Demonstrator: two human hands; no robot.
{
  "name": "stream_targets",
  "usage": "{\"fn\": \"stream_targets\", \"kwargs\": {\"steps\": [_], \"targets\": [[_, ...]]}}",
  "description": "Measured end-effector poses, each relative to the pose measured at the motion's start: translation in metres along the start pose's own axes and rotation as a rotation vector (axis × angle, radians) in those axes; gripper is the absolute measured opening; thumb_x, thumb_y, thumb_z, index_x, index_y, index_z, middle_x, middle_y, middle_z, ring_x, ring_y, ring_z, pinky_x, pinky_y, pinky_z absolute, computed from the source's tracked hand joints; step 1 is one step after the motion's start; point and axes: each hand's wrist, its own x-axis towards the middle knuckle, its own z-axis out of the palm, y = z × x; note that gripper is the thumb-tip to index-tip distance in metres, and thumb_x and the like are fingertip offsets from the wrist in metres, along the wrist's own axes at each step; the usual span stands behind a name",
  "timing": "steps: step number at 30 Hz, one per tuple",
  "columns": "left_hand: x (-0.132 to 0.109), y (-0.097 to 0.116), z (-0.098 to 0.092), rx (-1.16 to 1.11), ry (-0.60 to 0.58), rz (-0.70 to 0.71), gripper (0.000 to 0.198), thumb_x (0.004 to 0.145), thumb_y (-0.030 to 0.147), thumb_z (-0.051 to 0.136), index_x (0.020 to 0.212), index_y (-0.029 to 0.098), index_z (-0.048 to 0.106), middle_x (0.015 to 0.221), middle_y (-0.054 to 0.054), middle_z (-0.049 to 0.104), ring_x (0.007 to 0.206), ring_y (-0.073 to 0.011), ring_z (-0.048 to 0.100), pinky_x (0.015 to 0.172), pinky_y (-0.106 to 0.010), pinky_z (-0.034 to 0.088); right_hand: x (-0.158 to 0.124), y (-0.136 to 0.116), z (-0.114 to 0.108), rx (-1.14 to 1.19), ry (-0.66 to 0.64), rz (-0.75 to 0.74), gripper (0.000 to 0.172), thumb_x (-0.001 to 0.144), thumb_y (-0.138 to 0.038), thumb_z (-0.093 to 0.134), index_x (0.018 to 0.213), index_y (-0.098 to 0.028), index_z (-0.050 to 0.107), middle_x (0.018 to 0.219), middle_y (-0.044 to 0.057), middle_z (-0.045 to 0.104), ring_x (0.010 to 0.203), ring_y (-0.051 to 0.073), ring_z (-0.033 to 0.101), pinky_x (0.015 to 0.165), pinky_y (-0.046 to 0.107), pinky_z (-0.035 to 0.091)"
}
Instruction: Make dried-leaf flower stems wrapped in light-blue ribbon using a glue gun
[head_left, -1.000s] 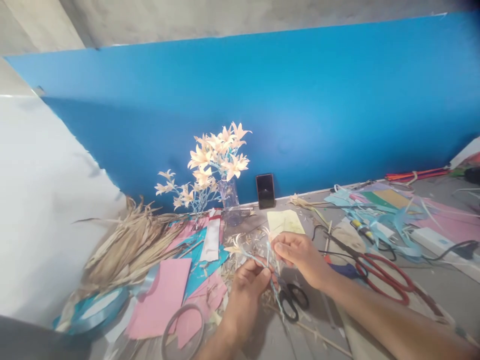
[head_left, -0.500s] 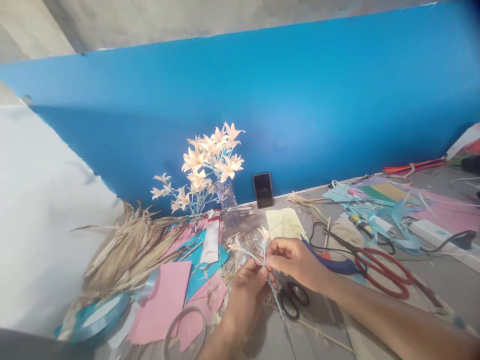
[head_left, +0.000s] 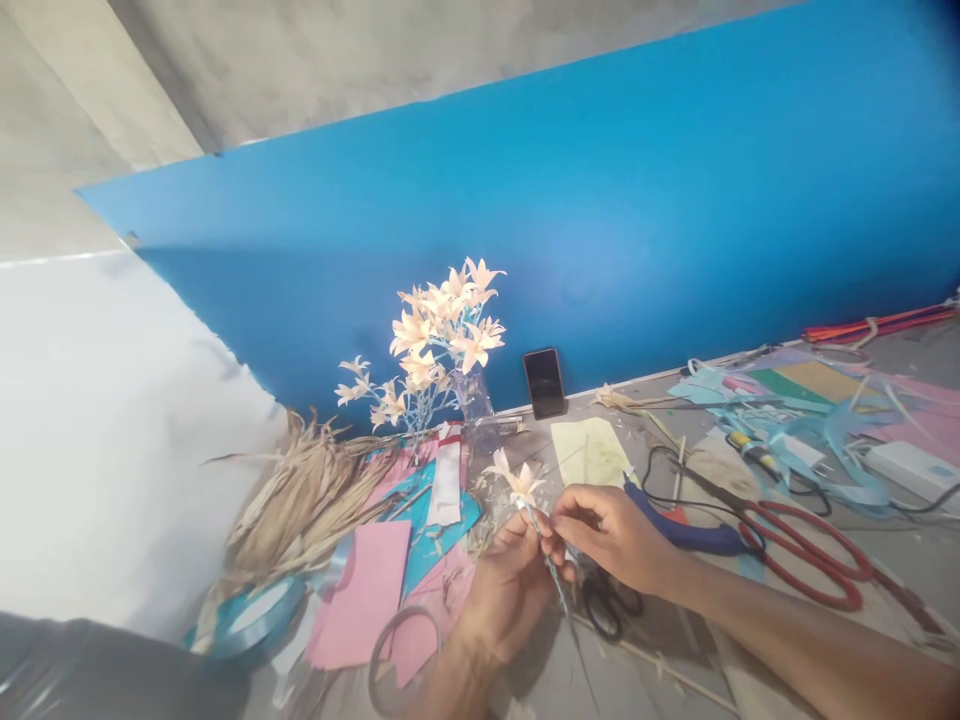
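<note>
My left hand (head_left: 506,590) pinches the thin blue-wrapped stem of a small cream paper flower (head_left: 516,482). The flower stands upright just above my fingers. My right hand (head_left: 611,532) is closed in a pinch on the same stem, right beside the left fingertips. Both hands hover low over a cluttered work surface. Black-handled scissors (head_left: 606,608) lie under my right wrist. Behind the hands, a clear vase (head_left: 472,398) holds a bunch of the same cream flowers (head_left: 446,322).
Pink and blue paper sheets (head_left: 367,590), dried straw (head_left: 300,500), a blue ribbon roll (head_left: 251,618) and a tape ring (head_left: 401,665) lie at left. Red-handled scissors (head_left: 810,550), a blue glue gun (head_left: 686,530), cables and paper scraps sit at right. A phone (head_left: 544,382) leans on the blue board.
The view has shifted right and tilted. The flower now stands upright above my fingers instead of leaning left, and both hands have closed in together on its stem.
</note>
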Motion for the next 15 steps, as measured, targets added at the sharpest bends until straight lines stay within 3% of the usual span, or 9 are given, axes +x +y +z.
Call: {"fn": "stream_targets", "kwargs": {"steps": [8, 12, 15], "targets": [[-0.005, 0.008, 0.008, 0.168, 0.023, 0.232, 0.020, 0.083, 0.034, 0.075, 0.075, 0.017, 0.066, 0.072, 0.000, 0.056, 0.068, -0.0135, 0.052, 0.070, -0.029, 0.043, 0.004, 0.006, -0.010, -0.389, 0.147, -0.190, 0.015, 0.089, -0.021, 0.056, 0.076, -0.019, 0.063, 0.066, 0.001, 0.065, 0.060, 0.015, 0.061, 0.056, 0.024, 0.047], [-0.003, 0.009, 0.004, 0.241, 0.097, 0.310, 0.022, 0.080, 0.039, 0.076, 0.077, 0.018, 0.068, 0.070, 0.000, 0.059, 0.068, -0.0142, 0.053, 0.070, -0.028, 0.043, -0.003, 0.001, -0.010, -0.560, 0.257, -0.605, 0.006, 0.088, -0.014, 0.060, 0.086, -0.019, 0.062, 0.078, 0.002, 0.065, 0.059, 0.012, 0.055, 0.055, 0.024, 0.044], [-0.001, 0.009, 0.002, 0.242, 0.148, 0.318, 0.024, 0.077, 0.041, 0.079, 0.078, 0.019, 0.068, 0.071, 0.000, 0.061, 0.068, -0.0146, 0.055, 0.072, -0.029, 0.045, -0.011, -0.014, -0.008, -0.639, 0.309, -0.842, 0.018, 0.085, -0.010, 0.066, 0.099, -0.019, 0.060, 0.091, 0.007, 0.065, 0.070, 0.015, 0.059, 0.063, 0.026, 0.049]]}}
